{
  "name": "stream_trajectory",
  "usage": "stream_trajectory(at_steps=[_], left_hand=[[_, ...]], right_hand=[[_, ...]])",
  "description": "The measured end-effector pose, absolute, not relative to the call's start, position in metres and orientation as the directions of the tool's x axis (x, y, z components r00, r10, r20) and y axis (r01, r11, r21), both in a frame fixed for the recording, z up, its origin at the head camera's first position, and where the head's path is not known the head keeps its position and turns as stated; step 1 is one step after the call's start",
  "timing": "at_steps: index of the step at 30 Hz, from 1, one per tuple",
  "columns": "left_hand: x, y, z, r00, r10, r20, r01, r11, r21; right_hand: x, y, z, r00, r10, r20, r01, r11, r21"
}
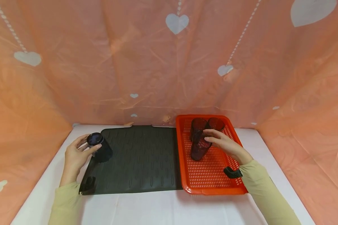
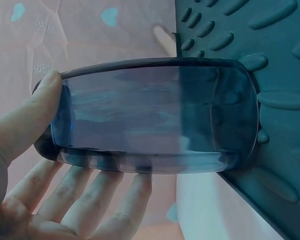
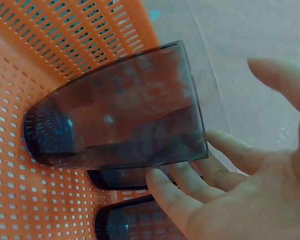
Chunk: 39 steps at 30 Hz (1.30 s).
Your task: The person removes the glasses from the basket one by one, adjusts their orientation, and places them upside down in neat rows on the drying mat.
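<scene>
My left hand holds a dark bluish drinking glass by its base end, thumb on one side and fingers on the other. This glass stands upside down at the left edge of a black ribbed mat; in the left wrist view its rim meets the mat. At the right, my right hand reaches over an orange basket. Its fingers lie loosely beside the rim of the nearest glass, thumb well apart from it. Two more dark glasses stand behind that one in the basket.
The mat and basket lie side by side on a white table. An orange sheet with pale hearts hangs behind and along both sides. A black band sits at the right wrist.
</scene>
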<state>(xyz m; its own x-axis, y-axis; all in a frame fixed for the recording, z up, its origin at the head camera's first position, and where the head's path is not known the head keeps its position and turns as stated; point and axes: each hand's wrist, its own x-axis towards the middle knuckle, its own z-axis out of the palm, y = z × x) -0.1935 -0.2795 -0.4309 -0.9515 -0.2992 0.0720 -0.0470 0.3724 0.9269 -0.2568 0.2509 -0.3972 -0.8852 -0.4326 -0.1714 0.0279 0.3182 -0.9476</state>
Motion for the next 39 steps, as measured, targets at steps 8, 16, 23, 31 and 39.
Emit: stream_trajectory(at_steps=[8,16,23,31,39], left_hand=[[-0.1953,-0.2789,-0.4305,-0.951,-0.303,0.06,-0.055,0.357,0.933],[-0.1988,-0.2779,-0.4298,-0.951,-0.307,0.05,-0.065,0.354,0.933],[-0.1975,-0.277,-0.4302,-0.95,-0.308,0.051,-0.061,0.346,0.936],[-0.1957,-0.2765,-0.4294,-0.949,-0.311,0.047,-0.072,0.36,0.93],[-0.1952,-0.2758,-0.4298,-0.949,-0.308,0.06,-0.058,0.361,0.931]], right_hand=[[-0.2561,0.2485,-0.3993,-0.884,-0.442,-0.153,-0.03,0.381,-0.924],[-0.2584,0.2475,-0.4015,-0.883,-0.457,-0.106,-0.106,0.414,-0.904],[-0.2587,0.2419,-0.4007,-0.884,-0.456,-0.102,-0.13,0.45,-0.884],[-0.2604,0.2418,-0.404,-0.873,-0.484,-0.065,-0.186,0.453,-0.872],[-0.2589,0.2425,-0.405,-0.874,-0.483,-0.054,-0.191,0.444,-0.875]])
